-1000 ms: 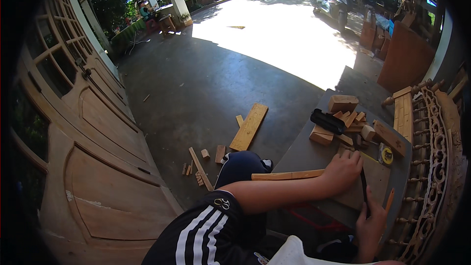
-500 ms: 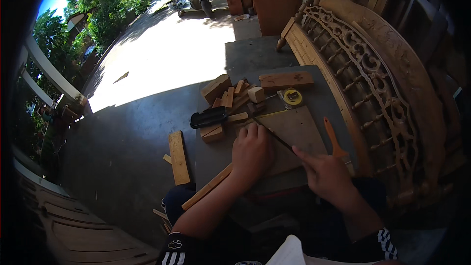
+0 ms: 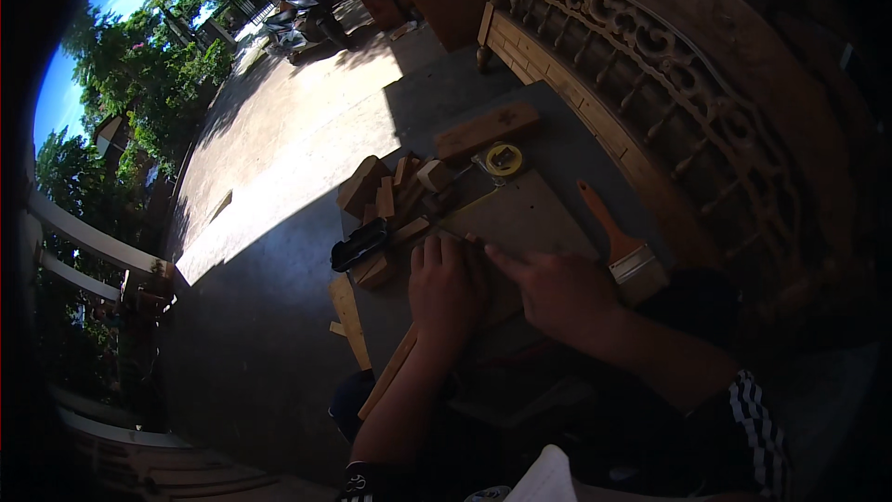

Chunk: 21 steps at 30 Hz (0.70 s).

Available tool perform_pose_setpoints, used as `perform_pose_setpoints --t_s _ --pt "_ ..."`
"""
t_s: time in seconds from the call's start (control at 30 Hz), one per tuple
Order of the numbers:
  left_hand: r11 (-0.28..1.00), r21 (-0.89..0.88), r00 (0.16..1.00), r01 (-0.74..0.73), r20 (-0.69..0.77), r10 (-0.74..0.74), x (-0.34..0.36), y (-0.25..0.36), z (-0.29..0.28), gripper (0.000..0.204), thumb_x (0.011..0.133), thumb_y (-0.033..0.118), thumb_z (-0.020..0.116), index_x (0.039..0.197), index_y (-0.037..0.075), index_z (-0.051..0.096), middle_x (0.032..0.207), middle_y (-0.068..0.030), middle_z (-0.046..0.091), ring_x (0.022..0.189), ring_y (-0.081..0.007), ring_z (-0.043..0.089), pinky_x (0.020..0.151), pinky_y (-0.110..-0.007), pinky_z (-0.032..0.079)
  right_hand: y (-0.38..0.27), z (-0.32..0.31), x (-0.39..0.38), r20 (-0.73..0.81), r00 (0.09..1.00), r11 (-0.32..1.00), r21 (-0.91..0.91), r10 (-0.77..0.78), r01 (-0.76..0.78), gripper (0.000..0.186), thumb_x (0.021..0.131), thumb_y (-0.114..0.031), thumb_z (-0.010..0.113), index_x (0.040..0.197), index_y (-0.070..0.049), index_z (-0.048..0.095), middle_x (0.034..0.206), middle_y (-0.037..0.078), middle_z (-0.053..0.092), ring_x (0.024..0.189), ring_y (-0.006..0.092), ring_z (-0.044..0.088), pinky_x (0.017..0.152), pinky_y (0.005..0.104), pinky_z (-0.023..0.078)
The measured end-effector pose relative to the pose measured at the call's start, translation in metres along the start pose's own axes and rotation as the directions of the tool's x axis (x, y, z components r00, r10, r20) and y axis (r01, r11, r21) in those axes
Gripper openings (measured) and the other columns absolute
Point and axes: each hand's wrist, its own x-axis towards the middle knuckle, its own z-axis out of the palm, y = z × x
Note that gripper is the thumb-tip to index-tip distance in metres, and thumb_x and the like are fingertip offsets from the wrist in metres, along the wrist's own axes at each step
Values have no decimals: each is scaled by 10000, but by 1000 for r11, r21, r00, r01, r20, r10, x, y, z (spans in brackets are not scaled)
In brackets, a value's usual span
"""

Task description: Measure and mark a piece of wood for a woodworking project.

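The left hand [image 3: 446, 288], fingers curled, is holding down a wooden strip [image 3: 388, 376] that is running back along its forearm over the counter [image 3: 567, 144]; the right hand [image 3: 567, 293] is half-curling alongside, index finger extending, its grip hidden. Beyond, a tape measure [image 3: 504, 160] is lying.

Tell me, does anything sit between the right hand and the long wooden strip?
Yes: the left forearm and left hand. The wooden strip shows plainly left of that forearm, while the right hand is on the other side. Any part under the left hand is hidden.
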Motion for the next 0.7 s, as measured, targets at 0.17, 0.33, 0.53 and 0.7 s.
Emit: perform_pose_setpoints --t_s 0.17,0.33,0.53,0.7 --pt "997 -48 998 61 -4 -61 10 3 1 161 928 135 633 930 -15 577 946 -211 586 869 -384 586 761 -478 489 7 -1 -7 -6 1000 1000 -21 -22 22 614 901 -34 590 1502 -148 535 876 183 661 770 341 710 733 448 602" --pt "987 -77 989 138 71 -133 9 2 -1 152 925 126 631 932 -13 573 961 -207 590 896 -380 588 772 -479 491 11 -17 -25 24 1000 1000 -13 -2 2 616 913 -1 611 1500 -172 539 867 170 657 718 313 684 677 411 583" --pt "998 -7 998 65 -10 -65 6 2 -3 137 916 106 635 930 -10 562 967 -200 593 905 -387 589 790 -487 489 11 -27 -37 10 1000 1000 -9 7 -7 566 910 -10 595 1457 -153 588 844 158 653 724 325 679 687 434 562" --pt "994 -22 994 106 -2 -106 8 5 -2 132 929 125 662 904 19 588 945 -180 613 902 -406 597 801 -491 479 11 -16 -21 -42 999 1000 13 8 -8 572 906 14 612 1448 -169 601 847 158 651 720 335 659 670 444 534"
